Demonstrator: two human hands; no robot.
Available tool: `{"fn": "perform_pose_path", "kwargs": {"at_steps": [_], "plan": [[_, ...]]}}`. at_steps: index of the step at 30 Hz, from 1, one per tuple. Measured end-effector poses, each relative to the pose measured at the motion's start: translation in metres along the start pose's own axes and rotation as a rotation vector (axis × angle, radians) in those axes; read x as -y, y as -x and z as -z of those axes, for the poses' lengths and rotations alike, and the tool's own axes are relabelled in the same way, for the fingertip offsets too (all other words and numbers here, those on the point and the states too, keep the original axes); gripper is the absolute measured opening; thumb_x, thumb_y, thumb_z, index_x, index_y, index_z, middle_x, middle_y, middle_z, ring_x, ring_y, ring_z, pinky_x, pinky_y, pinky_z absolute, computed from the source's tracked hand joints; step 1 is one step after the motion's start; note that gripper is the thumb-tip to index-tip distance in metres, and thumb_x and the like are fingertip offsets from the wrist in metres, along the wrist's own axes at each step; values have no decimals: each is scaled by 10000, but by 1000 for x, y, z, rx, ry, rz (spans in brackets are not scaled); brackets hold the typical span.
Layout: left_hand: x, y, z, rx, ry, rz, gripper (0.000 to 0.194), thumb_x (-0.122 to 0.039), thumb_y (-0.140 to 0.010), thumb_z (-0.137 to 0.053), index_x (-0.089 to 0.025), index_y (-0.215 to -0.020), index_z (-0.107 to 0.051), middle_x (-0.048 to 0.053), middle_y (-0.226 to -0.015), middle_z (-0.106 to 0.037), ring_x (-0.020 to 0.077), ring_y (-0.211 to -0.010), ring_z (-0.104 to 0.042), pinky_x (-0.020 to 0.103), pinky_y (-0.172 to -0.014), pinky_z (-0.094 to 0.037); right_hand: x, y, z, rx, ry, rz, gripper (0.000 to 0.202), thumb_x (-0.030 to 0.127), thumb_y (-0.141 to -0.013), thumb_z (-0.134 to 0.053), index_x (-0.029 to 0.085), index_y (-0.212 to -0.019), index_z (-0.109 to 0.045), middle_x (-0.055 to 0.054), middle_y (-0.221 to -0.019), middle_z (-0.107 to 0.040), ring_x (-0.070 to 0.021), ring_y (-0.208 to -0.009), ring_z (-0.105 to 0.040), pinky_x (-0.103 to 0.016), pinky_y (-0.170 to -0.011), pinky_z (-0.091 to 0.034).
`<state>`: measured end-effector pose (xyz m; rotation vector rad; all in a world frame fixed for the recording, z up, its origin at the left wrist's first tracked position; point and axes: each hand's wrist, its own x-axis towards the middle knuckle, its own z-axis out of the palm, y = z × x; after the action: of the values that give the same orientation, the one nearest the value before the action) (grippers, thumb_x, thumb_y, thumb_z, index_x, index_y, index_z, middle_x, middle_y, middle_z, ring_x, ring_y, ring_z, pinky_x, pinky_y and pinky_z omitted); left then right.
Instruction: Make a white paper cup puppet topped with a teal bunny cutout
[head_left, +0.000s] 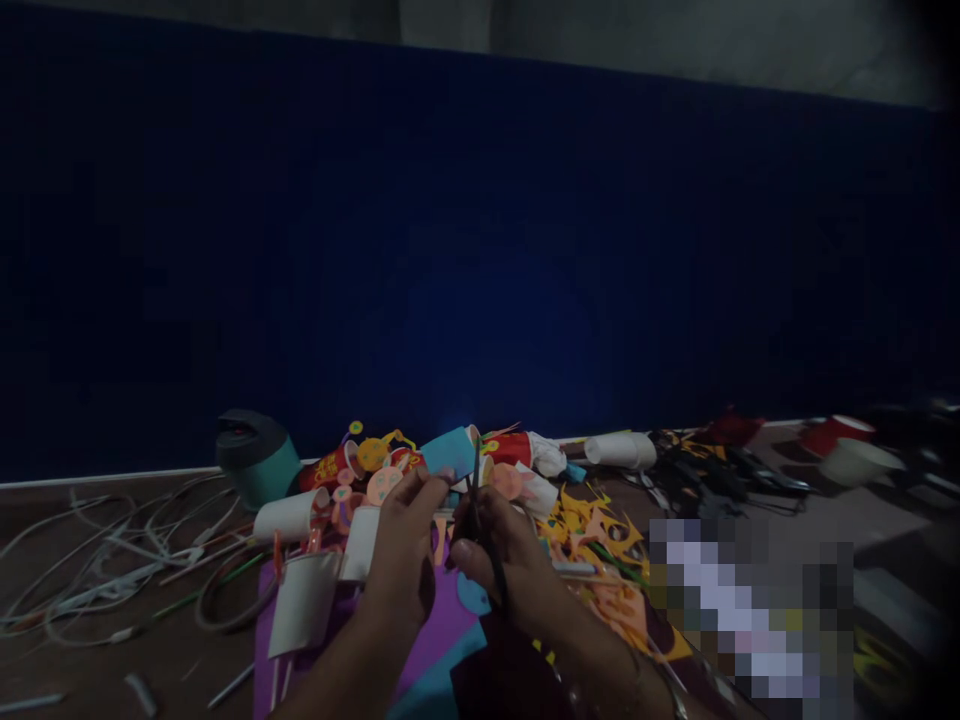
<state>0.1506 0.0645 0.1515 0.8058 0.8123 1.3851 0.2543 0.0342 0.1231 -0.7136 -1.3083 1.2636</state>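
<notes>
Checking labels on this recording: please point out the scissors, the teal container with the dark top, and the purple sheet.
Scissors point(477, 463): head view, on a blade.
Teal container point(266, 476): head view, on its teal side, below the dark top.
Purple sheet point(444, 622): head view, on a bare part.

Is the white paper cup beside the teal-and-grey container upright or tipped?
Tipped: the white paper cup lies on its side, its round mouth facing right.
</notes>
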Motion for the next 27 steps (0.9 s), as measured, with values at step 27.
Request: {"fn": "perform_pose_path", "kwargs": {"at_steps": [27], "plan": [[1, 11, 0, 38, 124, 82, 161, -224, -701, -732, -175, -677, -581, -34, -663, -625, 90, -629, -580, 186, -632, -472, 10, 3, -2, -89, 26, 17, 242, 359, -780, -686, 195, -875, -536, 38, -727, -519, -83, -584, -519, -190, -527, -422]]}}
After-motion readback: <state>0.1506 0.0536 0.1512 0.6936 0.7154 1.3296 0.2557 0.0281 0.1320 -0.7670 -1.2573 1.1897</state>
